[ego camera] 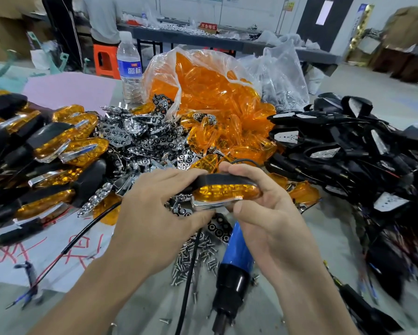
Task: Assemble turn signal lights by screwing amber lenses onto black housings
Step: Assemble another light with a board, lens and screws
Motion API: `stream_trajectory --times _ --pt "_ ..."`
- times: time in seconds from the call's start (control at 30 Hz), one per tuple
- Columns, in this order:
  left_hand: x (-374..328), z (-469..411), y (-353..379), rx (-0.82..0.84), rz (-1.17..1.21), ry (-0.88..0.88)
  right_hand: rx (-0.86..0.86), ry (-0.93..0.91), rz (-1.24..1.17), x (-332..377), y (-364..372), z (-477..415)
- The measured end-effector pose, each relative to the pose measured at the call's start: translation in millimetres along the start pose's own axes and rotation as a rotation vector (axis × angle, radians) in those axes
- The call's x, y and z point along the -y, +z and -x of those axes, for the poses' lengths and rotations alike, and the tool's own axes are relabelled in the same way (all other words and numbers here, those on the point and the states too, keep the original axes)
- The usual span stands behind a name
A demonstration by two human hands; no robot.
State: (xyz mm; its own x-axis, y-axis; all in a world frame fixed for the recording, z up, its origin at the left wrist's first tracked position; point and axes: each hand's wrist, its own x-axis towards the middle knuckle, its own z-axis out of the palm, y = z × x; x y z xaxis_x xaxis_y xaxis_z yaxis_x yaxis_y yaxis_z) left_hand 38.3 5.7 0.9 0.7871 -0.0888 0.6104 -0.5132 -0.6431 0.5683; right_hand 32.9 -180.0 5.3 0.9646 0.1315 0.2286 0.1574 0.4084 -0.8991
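Item: one turn signal light [223, 187], held in both hands.

- Grip: fingers [179, 176] of the left hand [154, 213] curl over the left end, thumb tucked below. The right hand [270, 213] curls its fingers over the top edge, with the thumb [239, 206] pressing the lower edge. Both hands pinch the unit.
- Build: amber lens [224, 191] faces the camera, seated in the black housing [222, 178]. A chrome trim [203, 205] runs along the lower left edge.
- Position: centre of view, raised above the heap, with a black cable [188, 274] running down beneath it.
- Directly below: loose screws [195, 259] and a blue electric screwdriver [237, 262] lying on the table [154, 308].
- Left margin: stacked finished lights [45, 146], just beside the left hand.
- Behind: chrome reflectors [142, 136], and an open plastic bag [203, 88] of amber lenses beside a water bottle [129, 66].
- Right margin: a tangle of wired black housings [348, 146], near the right wrist.
- Open room: bare tabletop shows only at the near edge, between and beside the forearms. Heaps close in on the other three sides.
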Motion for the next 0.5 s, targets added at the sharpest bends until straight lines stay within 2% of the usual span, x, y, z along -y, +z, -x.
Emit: stream_trajectory --times 0.2,0.5 --pt "0.4 0.8 0.8 -0.017 0.004 0.008 -0.027 -0.128 0.042 -1.9 3.0 -0.5" --pt "7.6 0.1 1.0 0.023 0.038 0.012 -0.059 -0.294 0.319 0.0 1.9 4.1"
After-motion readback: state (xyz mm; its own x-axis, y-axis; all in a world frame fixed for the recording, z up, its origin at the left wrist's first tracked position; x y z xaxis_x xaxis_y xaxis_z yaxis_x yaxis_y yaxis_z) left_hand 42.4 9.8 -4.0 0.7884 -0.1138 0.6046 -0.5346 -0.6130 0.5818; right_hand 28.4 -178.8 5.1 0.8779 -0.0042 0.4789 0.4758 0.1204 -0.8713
